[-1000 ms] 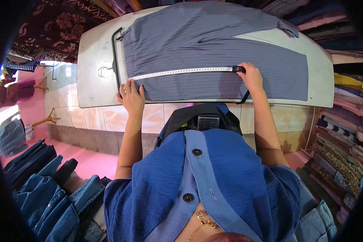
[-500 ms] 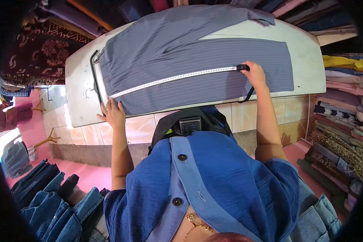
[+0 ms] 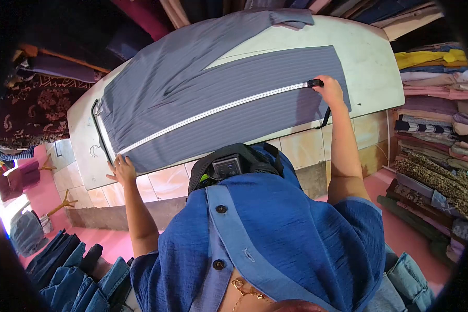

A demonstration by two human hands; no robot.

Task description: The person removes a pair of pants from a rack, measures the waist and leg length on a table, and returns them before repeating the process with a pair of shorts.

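Grey ribbed trousers (image 3: 234, 122) lie on a white board-like table (image 3: 372, 78), one leg stretched out straight and the other folded back above it. A white measuring tape (image 3: 213, 115) runs along the straight leg. At its left end, near the waistband, my left hand (image 3: 123, 170) presses down with fingers spread. My right hand (image 3: 332, 92) grips the black tape measure case (image 3: 314, 83) near the leg's hem. A black strap (image 3: 325, 118) hangs below my right hand. The tape's very end is hidden by my left fingertips.
A black bent bar (image 3: 100, 130) stands by the table's left end. Stacks of folded fabric (image 3: 431, 96) line the right side. Patterned cloth (image 3: 49, 106) hangs at left, and folded jeans (image 3: 70, 273) lie at lower left. A black waist bag (image 3: 229, 165) is at my front.
My right hand has moved the case further along the leg towards the hem, and more tape shows. My left hand stays at the waistband end. The view has turned and shifted.
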